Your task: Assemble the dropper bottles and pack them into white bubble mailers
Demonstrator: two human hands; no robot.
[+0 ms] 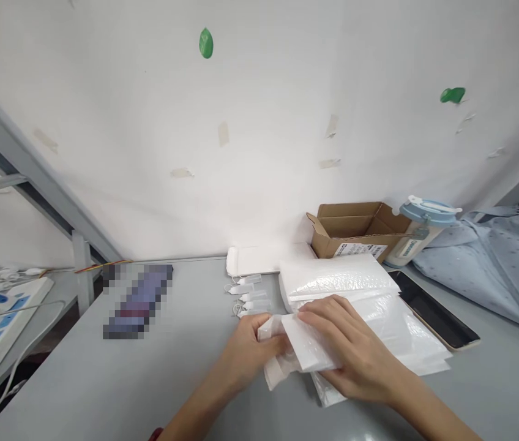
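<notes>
Over the grey table, both my hands grip a white bubble mailer (312, 350). My left hand (250, 349) is closed on its left end, the thumb reaching over or into the folded part; I cannot tell which. My right hand (349, 346) wraps round the other end, fingers on top and thumb beneath. Under and behind the right hand lies a stack of white bubble mailers (388, 318). Just beyond the left hand are several small clear plastic tubes (254, 294) with white nozzles and thin loops of string. Whether anything sits inside the held mailer is hidden.
An open cardboard box (355, 229) stands against the wall beside a blue-lidded bottle (413, 236). A dark phone (438, 312) and pale blue fabric bag (498, 263) lie right. A white packet (264, 260) lies behind the tubes; a blurred-out object (142, 300) and power strip (7, 331) are left.
</notes>
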